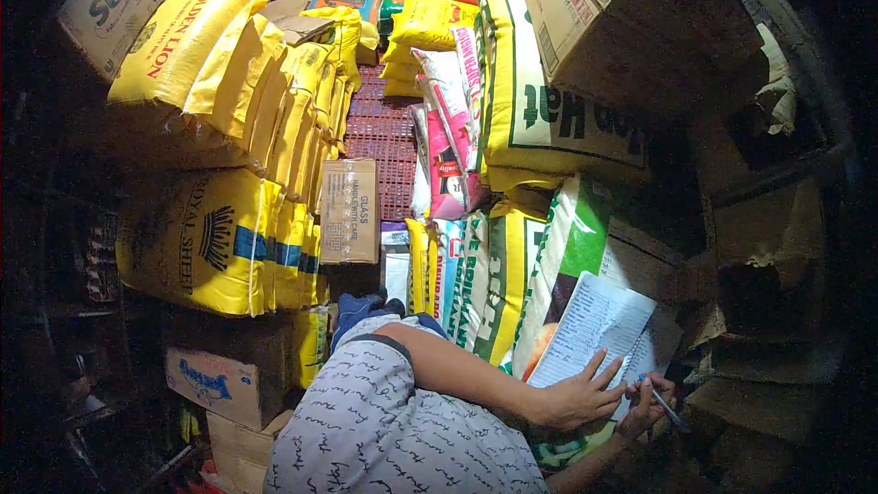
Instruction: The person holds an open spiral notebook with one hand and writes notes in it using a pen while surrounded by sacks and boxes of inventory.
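Note:
An open spiral notebook (595,329) with handwriting on lined pages lies tilted on stacked goods at the lower right. My left hand (579,394) rests on its lower part, fingers spread, the palm near the page edge. Beside it, at the notebook's lower right corner, my right hand (648,401) holds a pen (662,401) between thumb and fingers. Under and beside the notebook stands a white and green plastic sack (564,247). Whether the pen tip touches paper cannot be told.
Yellow rice sacks (206,82) are stacked at the left, with a cardboard box (349,213) beside them. Red plastic crates (381,130) lie in the middle. More sacks (504,130) stand at the right, under a large cardboard box (638,20) jutting out above. Cartons (226,384) are at the lower left.

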